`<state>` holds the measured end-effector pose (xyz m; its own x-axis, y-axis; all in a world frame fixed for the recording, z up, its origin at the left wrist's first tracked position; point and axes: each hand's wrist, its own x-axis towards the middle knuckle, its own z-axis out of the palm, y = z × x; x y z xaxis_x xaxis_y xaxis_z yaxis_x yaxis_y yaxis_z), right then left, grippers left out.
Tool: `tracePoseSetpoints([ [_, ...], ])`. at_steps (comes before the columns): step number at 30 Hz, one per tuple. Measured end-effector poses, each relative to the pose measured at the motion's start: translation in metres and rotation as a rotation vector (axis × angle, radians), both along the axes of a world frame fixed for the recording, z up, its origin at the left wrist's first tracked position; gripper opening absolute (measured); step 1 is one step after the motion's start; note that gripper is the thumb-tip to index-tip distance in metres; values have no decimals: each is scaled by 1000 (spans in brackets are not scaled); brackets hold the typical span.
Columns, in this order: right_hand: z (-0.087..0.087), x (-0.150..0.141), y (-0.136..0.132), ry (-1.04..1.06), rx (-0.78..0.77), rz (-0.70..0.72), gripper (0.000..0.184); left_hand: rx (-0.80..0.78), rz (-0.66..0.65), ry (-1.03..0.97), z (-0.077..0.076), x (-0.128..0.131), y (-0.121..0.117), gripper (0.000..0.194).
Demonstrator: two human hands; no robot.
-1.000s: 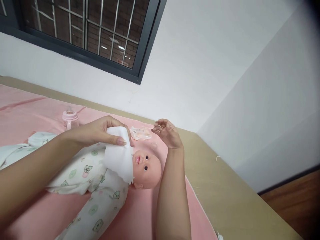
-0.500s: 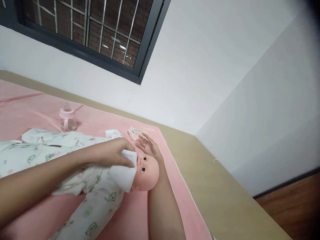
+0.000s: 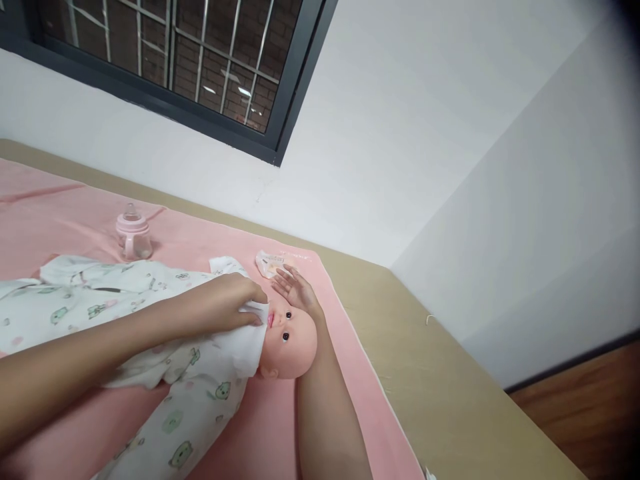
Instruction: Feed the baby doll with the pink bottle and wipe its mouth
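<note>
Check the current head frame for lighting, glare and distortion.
Head view: light looks soft, with mild shading on the pink cloth below the doll; small bright reflections in the window; top-right corner fades to black; scene tilted, probably wide-angle stretch at the edges; print on the packet too small to read.

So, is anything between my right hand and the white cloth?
Yes, the doll's head: the face lies between the open right hand and the white cloth at the chin. Nothing visible separates the left hand from the cloth; its fingers pinch the edge.
</note>
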<state>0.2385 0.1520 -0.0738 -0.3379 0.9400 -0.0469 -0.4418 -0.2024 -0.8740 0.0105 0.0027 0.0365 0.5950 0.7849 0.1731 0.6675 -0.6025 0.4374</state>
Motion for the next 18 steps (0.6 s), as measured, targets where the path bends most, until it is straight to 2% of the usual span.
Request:
tracePoseSetpoints([
  [9, 0, -1, 0, -52, -6, -14, 31, 90, 13, 28, 1, -1, 5, 17],
  [15, -2, -1, 2, -88, 2, -7, 33, 95, 3, -49, 0, 0, 8, 11],
  [18, -2, -1, 2, -88, 3, -6, 32, 126, -16, -87, -4, 1, 10, 15],
])
